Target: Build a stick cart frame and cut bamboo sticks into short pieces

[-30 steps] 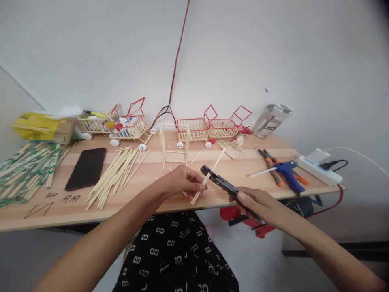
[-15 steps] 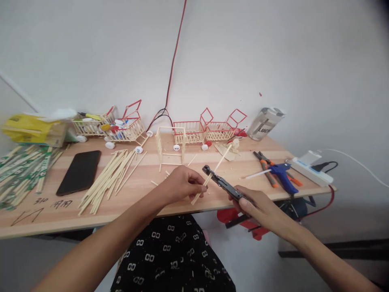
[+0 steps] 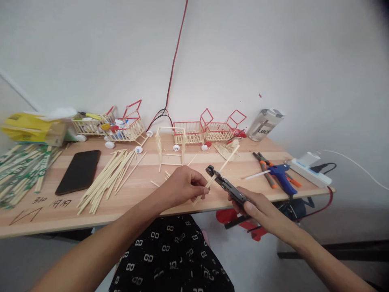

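Note:
My left hand (image 3: 188,186) is closed, pinching thin wooden sticks (image 3: 228,159) near their lower end; they look like two laid together. The sticks slant up to the right over the table's front edge. My right hand (image 3: 252,207) is wrapped round dark metal pliers (image 3: 226,185), whose head meets the sticks just above my left fingertips. Whether the jaws are closed on the wood I cannot tell. Behind my left hand stands a bare stick frame (image 3: 184,148). Loose sticks (image 3: 106,178) lie in a pile to its left.
Small stick carts (image 3: 190,133) with red trim line the wall. A black phone (image 3: 78,172) and wrapped chopsticks (image 3: 26,170) lie at left. At right are a blue glue gun (image 3: 282,178), orange-handled pliers (image 3: 263,166), a power strip (image 3: 313,172) and a tilted can (image 3: 266,123).
Both hands, with the sticks and pliers, have shifted slightly right. The pliers' head still meets the sticks close to my left fingers.

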A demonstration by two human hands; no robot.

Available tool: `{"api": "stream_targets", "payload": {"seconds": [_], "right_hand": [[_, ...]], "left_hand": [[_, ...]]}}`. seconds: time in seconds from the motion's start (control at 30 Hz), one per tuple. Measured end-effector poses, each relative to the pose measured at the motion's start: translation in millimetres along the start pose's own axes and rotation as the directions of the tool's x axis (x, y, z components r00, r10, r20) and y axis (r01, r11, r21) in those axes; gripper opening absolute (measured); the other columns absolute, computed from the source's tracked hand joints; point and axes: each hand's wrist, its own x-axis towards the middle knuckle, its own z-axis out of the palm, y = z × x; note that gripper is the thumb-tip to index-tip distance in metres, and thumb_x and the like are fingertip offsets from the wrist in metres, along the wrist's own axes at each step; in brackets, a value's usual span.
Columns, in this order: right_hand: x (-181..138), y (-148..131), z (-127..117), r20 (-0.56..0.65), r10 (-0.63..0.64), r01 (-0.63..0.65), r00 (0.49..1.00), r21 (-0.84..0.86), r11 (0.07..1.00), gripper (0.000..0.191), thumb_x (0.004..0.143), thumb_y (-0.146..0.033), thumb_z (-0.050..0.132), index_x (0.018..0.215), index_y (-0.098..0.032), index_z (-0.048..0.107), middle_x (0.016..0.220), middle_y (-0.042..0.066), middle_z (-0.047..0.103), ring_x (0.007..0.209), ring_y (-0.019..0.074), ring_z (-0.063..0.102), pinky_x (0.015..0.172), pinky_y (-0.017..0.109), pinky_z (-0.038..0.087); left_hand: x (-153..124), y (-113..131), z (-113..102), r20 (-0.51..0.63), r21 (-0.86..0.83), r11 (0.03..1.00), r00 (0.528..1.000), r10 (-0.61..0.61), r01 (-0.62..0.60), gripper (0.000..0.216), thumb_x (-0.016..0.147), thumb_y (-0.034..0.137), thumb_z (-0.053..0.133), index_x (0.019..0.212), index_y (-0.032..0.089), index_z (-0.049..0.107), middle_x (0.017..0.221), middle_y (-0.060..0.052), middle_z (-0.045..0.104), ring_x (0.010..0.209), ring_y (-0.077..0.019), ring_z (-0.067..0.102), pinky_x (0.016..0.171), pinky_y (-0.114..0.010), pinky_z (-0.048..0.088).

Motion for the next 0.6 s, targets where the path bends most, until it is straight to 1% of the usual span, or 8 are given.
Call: {"api": "stream_targets", "payload": {"seconds": [0.13,0.3,0.47,0.6], "right_hand": [[-0.1,1.4,0.6,-0.019,0.031,-0.032,0.999,-0.054,0.998,0.051,0.091,-0.064,0.031,0.089,-0.018,0.052,0.074,0.001,0.053,0.066,0.0160,0.046,0.061,0.028,0.034],[0.1,-0.7,-0.2,-0.018,0.056,-0.058,0.998,-0.112,0.992,0.049,0.092,-0.063,0.032,0.087,-0.018,0.052,0.074,0.002,0.054,0.066,0.0166,0.048,0.061,0.028,0.035],[3.8,-5.6,-4.1,-0.022,0.068,-0.071,0.997,-0.188,0.980,0.045,0.094,-0.057,0.031,0.078,-0.019,0.049,0.071,0.002,0.054,0.065,0.0171,0.049,0.062,0.029,0.036],[10.7,-5.0,-7.1,0.001,0.084,-0.082,0.996,-0.197,0.977,0.041,0.096,-0.052,0.033,0.085,-0.018,0.054,0.080,0.004,0.060,0.073,0.0193,0.054,0.068,0.030,0.039]], "left_hand": [[2.9,-1.9,-2.2,0.072,-0.043,0.999,0.997,-0.012,0.015,0.010,0.071,0.014,0.064,0.064,0.009,0.067,0.056,0.000,0.062,0.046,-0.0060,0.049,0.045,-0.017,0.039],[5.9,-6.8,-4.9,0.124,-0.066,0.997,0.992,-0.029,0.037,0.010,0.071,0.017,0.064,0.066,0.009,0.068,0.059,-0.002,0.064,0.048,-0.0067,0.050,0.048,-0.018,0.041],[15.1,-18.4,-5.0,0.109,-0.105,0.991,0.992,-0.070,0.081,0.012,0.068,0.021,0.068,0.069,0.009,0.070,0.061,-0.003,0.066,0.049,-0.0074,0.053,0.048,-0.018,0.042],[24.1,-27.2,-4.5,0.094,-0.142,0.981,0.989,-0.117,0.129,0.012,0.065,0.021,0.070,0.067,0.010,0.069,0.058,-0.002,0.065,0.048,-0.0074,0.053,0.048,-0.019,0.043]]}}
